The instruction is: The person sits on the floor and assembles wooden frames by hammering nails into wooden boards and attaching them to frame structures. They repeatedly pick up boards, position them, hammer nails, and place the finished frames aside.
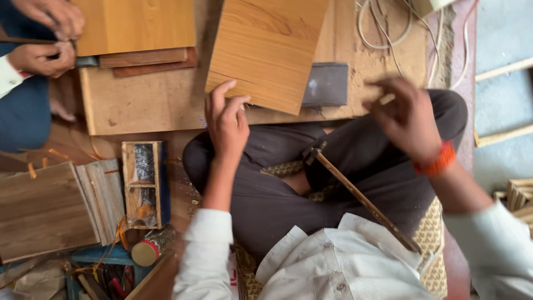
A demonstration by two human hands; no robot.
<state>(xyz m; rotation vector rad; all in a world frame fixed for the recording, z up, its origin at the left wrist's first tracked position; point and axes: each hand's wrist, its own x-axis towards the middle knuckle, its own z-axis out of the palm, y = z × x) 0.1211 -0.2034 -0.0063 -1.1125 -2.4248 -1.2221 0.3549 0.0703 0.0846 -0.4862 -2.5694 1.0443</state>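
I sit cross-legged with a hammer [355, 194] lying across my lap, its metal head toward my left knee. My left hand [225, 119] is raised with fingers apart, and its fingertips touch the lower left edge of an orange-brown laminated panel [266, 50]. That panel rests tilted on a large plywood board [144, 105]. My right hand [405, 114] is blurred over my right knee, near the board's front edge. Its fingers look pinched together, but I cannot make out whether anything is between them.
Another person's hands [44, 39] work on a panel at the top left. A grey block [326, 84] lies on the board, with white cables [388, 28] behind it. A small wooden box [145, 183], stacked panels [50, 208] and a red-capped cylinder [145, 251] sit at my left.
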